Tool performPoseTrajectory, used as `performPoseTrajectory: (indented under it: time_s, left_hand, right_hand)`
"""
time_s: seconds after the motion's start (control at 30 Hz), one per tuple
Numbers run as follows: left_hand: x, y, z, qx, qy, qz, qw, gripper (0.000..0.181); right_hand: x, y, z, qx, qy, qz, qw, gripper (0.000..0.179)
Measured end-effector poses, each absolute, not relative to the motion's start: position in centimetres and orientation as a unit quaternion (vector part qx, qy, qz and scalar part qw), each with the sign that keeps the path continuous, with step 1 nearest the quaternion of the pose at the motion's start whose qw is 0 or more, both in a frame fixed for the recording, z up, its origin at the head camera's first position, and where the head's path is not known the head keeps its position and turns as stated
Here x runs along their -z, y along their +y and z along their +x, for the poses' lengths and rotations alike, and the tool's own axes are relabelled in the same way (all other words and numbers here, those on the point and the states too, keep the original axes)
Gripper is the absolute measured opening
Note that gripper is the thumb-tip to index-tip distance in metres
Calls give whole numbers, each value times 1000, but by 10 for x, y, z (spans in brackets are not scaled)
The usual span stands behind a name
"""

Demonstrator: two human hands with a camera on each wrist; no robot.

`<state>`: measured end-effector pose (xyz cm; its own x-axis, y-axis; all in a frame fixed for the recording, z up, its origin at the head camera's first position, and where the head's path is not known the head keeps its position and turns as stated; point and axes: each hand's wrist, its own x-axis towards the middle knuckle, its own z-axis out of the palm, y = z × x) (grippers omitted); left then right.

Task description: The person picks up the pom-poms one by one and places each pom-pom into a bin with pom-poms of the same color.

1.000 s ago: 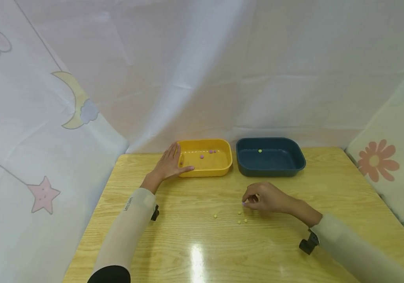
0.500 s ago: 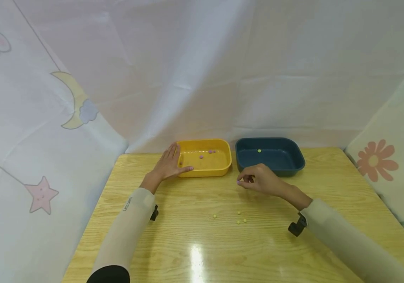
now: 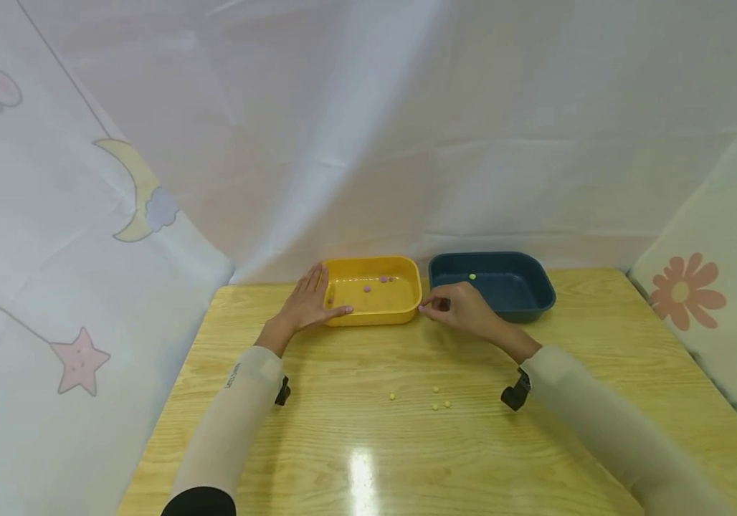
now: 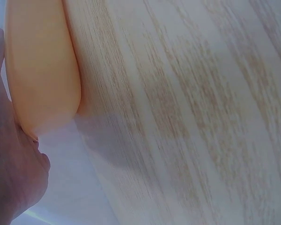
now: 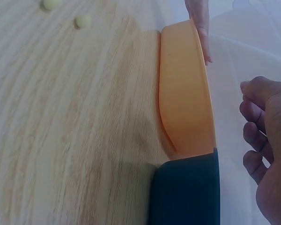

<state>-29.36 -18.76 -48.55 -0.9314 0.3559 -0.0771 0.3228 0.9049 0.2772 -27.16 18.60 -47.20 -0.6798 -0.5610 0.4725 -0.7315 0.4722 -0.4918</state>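
Observation:
My left hand (image 3: 307, 301) rests on the left end of the yellow tray (image 3: 384, 317), thumb over its front rim and fingers straight along its side. Inside that tray lie several small purple balls (image 3: 367, 289). My right hand (image 3: 462, 309) pinches a small purple ball (image 3: 421, 308) between thumb and forefinger, by the yellow tray's right front corner. In the right wrist view the ball is hidden behind the fingertips, and the other fingers (image 5: 254, 136) are curled. Behind the right hand stands the dark blue tray (image 3: 523, 315), holding one yellow ball (image 3: 472, 276).
Several small yellow balls (image 3: 436, 406) lie on the wooden table (image 3: 317, 444) in front of the trays. A pale printed cloth (image 3: 368, 143) hangs right behind the trays and along both sides.
My right hand has carried the purple ball from among the yellow balls, forward and to the left, up to the yellow tray's corner. The left hand has stayed in place.

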Motion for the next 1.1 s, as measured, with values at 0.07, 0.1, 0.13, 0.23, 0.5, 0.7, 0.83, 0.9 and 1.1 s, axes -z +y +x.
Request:
performPoseTrajectory:
  time_s: [0.07,0.1,0.13,0.23,0.5,0.7,0.83,0.9,1.1]
  left_hand:
    - [487,-187,-294,-126,975,173,63,119]
    - [487,-188,-294,-124,975,173,63,119]
    - [487,-188,-294,-124,975,173,62,119]
    - [488,-188,-294,-120,975,176,61,119]
    - [486,-188,-292,-118,975,181,55,120]
    - [485,-187,-291,-120,975,181,57,119]
    - [485,-187,-291,-121,974,180,56,119]
    - [485,-187,-291,-119,975,181,57,119]
    - [485,-187,-292,-116,975,183,54,118]
  right_hand:
    - [474,183,-276,-344,-857,362,125,4]
    - [475,182,-278,-341,-861,355,126,5]
    - [474,181,-280,-340,-864,349,127,6]
    - [475,176,-285,-338,-868,339,134,6]
    - [479,163,-297,-337,-873,320,149,11]
    - [478,157,-305,-338,-876,302,167,12]
    - [477,154,-311,-331,-881,291,172,13]
    - [477,153,-314,-323,-887,284,170,13]
    - [479,150,-323,-290,-909,261,148,23]
